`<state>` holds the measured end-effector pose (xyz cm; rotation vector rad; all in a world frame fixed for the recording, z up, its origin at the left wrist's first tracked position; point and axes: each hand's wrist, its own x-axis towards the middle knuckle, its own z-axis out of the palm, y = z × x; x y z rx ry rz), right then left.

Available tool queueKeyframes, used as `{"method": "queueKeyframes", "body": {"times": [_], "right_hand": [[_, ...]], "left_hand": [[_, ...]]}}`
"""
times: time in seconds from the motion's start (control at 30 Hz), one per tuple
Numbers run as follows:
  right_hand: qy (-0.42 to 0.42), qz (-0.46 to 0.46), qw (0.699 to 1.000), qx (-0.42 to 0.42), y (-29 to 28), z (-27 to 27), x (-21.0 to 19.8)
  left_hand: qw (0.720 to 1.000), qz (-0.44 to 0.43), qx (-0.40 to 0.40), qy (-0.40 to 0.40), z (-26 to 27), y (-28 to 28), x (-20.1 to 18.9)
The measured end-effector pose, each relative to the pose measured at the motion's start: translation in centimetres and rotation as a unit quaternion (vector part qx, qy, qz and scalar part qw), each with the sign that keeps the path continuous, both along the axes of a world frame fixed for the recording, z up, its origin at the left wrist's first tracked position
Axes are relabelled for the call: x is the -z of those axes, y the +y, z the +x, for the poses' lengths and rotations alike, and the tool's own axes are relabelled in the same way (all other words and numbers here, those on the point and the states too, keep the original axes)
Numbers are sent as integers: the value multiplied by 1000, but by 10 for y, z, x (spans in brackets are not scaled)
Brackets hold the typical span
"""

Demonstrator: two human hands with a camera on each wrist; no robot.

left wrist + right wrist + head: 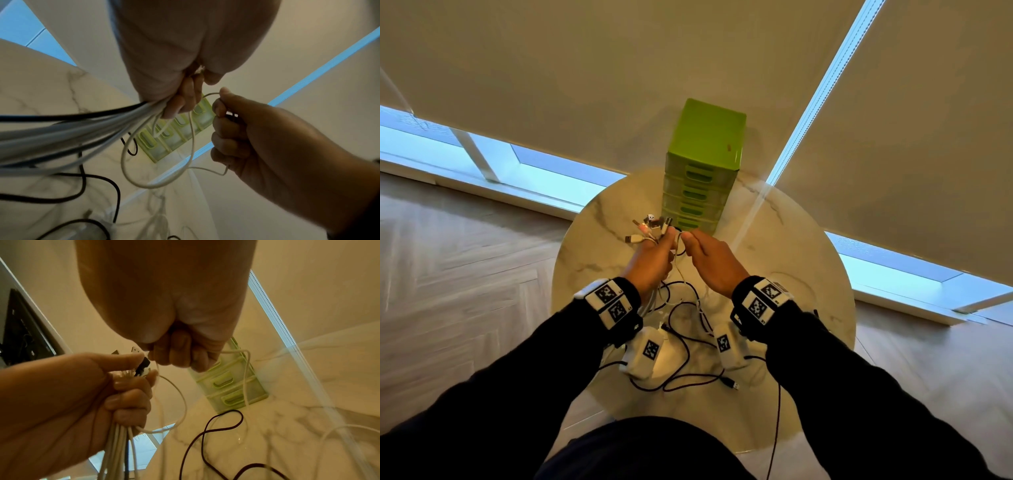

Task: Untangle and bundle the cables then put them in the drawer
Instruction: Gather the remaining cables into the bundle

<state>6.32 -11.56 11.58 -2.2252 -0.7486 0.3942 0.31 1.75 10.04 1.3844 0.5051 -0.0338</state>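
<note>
While your left hand (pixel 654 260) grips the cables (pixel 119 449) upright, plugs (pixel 650 226) pointing toward the green drawer unit (pixel 702 171) at the counter's (pixel 808 246) far edge, your right hand's (pixel 714 263) fingers (pixel 219 108) pinch one thin white cable (pixel 191 146).

round marble table (pixel 808 240), beige roller blinds (pixel 619 68); herringbone wood floor (pixel 465 257)

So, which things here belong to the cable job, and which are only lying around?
Part of the job:
- bundle of cables, gripped by the left hand
- thin white cable, pinched by the right hand
- loose black cable on the marble table
- green drawer unit, drawers all shut

Just lying about:
- roller blinds
- wooden floor
</note>
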Motion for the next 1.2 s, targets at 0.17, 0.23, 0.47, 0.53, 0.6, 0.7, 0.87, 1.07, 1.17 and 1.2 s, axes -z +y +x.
{"method": "queueKeyframes", "body": {"times": [0.17, 0.23, 0.47, 0.53, 0.6, 0.7, 0.87, 1.07, 1.17, 1.2], "right_hand": [[-13, -34, 995, -91, -2, -12, 4], [2, -34, 993, -109, -4, -17, 5], [42, -127, 982, -134, -43, -16, 27], [29, -169, 979, -111, -58, -8, 38], [2, -228, 969, -93, -70, 2, 46], [-7, -302, 952, -54, -80, 13, 50], [58, -242, 969, 6, -77, 24, 45], [81, -173, 980, 54, -97, 24, 17], [76, -155, 981, 88, -132, 21, 13], [74, -155, 981, 92, -144, 19, 12]], "left_hand": [[999, -43, 7, -6, 0, 5, -3], [1000, -23, -13, -3, 1, 8, -1], [982, -73, -168, -55, 7, 43, -18], [976, -84, -185, -78, 5, 55, -22], [971, -82, -205, -96, 1, 64, -24], [968, -71, -213, -112, -3, 66, -24], [978, -63, -156, -120, -9, 31, -20], [984, -128, -18, -121, -9, -31, -24], [980, -143, 42, -129, -2, -61, -30], [978, -150, 56, -131, 0, -70, -34]]}}
